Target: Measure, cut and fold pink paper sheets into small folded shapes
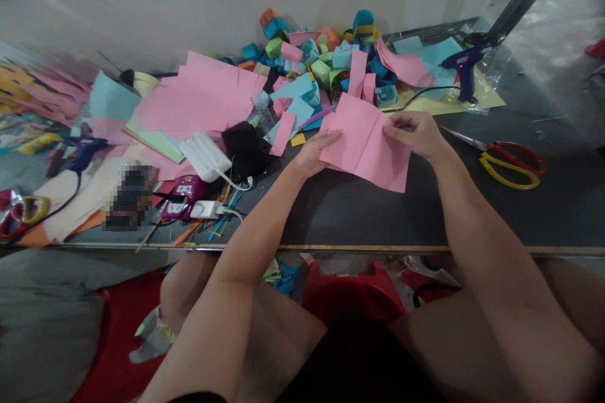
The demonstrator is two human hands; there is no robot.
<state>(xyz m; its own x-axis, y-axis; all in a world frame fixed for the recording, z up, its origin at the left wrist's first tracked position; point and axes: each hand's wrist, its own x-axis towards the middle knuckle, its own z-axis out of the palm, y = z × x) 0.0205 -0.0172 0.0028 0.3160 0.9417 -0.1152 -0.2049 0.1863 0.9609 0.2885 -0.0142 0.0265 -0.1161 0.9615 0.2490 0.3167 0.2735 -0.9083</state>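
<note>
A creased sheet of pink paper (363, 145) is held up over the dark tabletop, between my two hands. My left hand (316, 151) grips its left edge, thumb on the front and fingers behind. At the upper right edge, my right hand (416, 132) pinches the sheet between thumb and fingers. A fold line runs down the paper's middle. To the right of my right hand lie scissors (513, 164) with one red and one yellow handle. Behind the sheet sit a purple pen (316, 117) and small pink strips (282, 134).
Folded coloured paper pieces (321, 56) are heaped against the wall. Glue guns lie at right (466, 72) and left (85, 154). Large pink sheets (198, 94), a white power bank (205, 156) and a black pouch (246, 150) cover the left side. The table's front edge (359, 248) runs below my forearms.
</note>
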